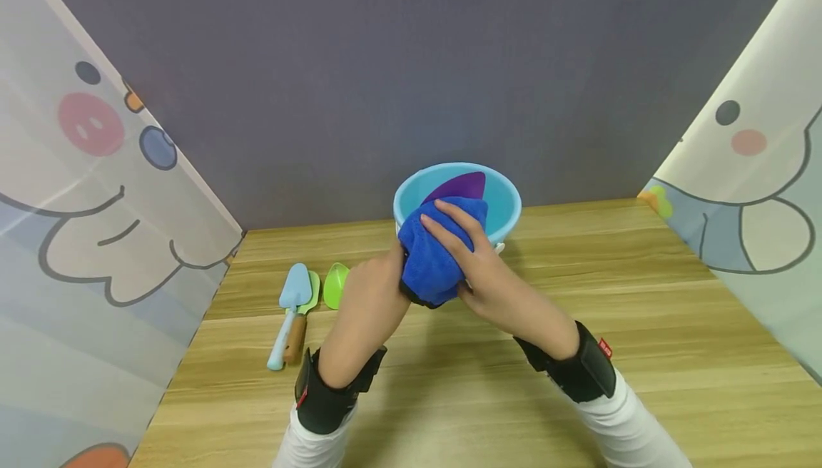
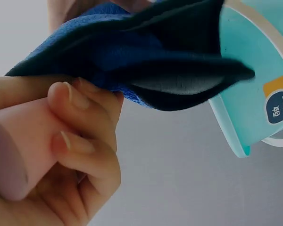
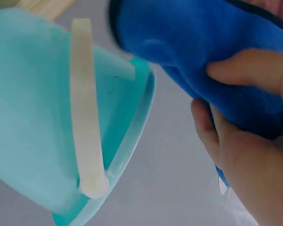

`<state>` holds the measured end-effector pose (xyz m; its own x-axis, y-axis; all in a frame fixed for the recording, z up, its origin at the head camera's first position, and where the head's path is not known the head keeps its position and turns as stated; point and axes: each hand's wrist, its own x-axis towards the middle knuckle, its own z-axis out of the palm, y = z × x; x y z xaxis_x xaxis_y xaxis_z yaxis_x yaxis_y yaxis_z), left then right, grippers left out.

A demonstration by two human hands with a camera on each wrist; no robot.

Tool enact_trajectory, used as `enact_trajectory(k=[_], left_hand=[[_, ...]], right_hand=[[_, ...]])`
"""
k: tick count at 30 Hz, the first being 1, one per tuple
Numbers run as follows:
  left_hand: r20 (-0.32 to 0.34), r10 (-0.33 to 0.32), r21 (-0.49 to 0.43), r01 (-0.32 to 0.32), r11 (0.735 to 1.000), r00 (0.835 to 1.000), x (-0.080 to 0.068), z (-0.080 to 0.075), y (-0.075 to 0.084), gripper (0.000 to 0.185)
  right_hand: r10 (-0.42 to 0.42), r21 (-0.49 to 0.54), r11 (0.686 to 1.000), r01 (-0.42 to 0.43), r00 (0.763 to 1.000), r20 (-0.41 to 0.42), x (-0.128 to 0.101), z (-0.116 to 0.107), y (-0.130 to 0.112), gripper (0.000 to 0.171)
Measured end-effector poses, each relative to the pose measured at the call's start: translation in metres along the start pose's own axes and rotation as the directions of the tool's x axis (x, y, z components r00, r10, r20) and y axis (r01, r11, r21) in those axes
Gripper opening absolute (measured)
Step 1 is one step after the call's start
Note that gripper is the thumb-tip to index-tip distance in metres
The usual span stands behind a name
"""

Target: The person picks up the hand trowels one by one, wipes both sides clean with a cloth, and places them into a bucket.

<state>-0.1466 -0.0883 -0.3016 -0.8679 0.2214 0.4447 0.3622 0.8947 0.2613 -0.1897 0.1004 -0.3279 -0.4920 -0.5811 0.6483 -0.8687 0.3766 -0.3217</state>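
A: Head view, item one?
B: Light blue bucket (image 1: 507, 204), standing at the far edge of the wooden table (image 1: 642, 354) against the grey wall. Contents: a purple scoop-shaped piece (image 1: 459, 186) resting inside, leaning on the rear wall of the bucket

A: Item two?
B: Blue cloth (image 1: 433, 254), bunched, held in front of the bucket and overlapping its near rim. Right hand (image 1: 478, 268) lies over it with fingers spread across the top, grasping it. Left hand (image 1: 372, 290) grips from the left side

A: Loose items?
B: Pale blue toy trowel (image 1: 289, 311), a green trowel with wooden handle (image 1: 302, 318) touching it, and a green scoop (image 1: 335, 285) just beside, all on the table left of the hands

A: Left wrist view?
B: Left hand (image 2: 70, 155) with fingers curled round a pale pink cylinder (image 2: 19, 146); fingertips also touch the blue cloth (image 2: 132, 61) above. Bucket (image 2: 250, 84) at right, bearing a label, cloth edge lying against it

A: Right wrist view?
B: Right hand (image 3: 245, 141) clutching the blue cloth (image 3: 193, 52). Bucket (image 3: 33, 108) at left with its white handle (image 3: 87, 108) lying across the side; interior not visible here
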Motion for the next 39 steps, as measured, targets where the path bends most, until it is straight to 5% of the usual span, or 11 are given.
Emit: enact_trajectory(k=[14,28,39], left_hand=[[0.025,-0.013,-0.080,0.015,0.997,1.000,-0.002,0.001,0.003,0.011],[0.071,-0.072,-0.017,0.073,0.997,0.995,0.000,-0.007,-0.002,0.008],[-0.035,-0.060,0.025,0.061,0.998,0.998,0.000,-0.008,-0.009,0.024]], right_hand=[[0.006,-0.167,0.985,-0.032,0.989,-0.150,0.002,-0.002,-0.004,0.091],[-0.055,-0.261,0.965,0.037,0.996,-0.064,0.001,-0.009,-0.004,0.083],[-0.128,-0.176,0.981,0.087,0.962,-0.240,-0.001,-0.016,-0.006,0.068]])
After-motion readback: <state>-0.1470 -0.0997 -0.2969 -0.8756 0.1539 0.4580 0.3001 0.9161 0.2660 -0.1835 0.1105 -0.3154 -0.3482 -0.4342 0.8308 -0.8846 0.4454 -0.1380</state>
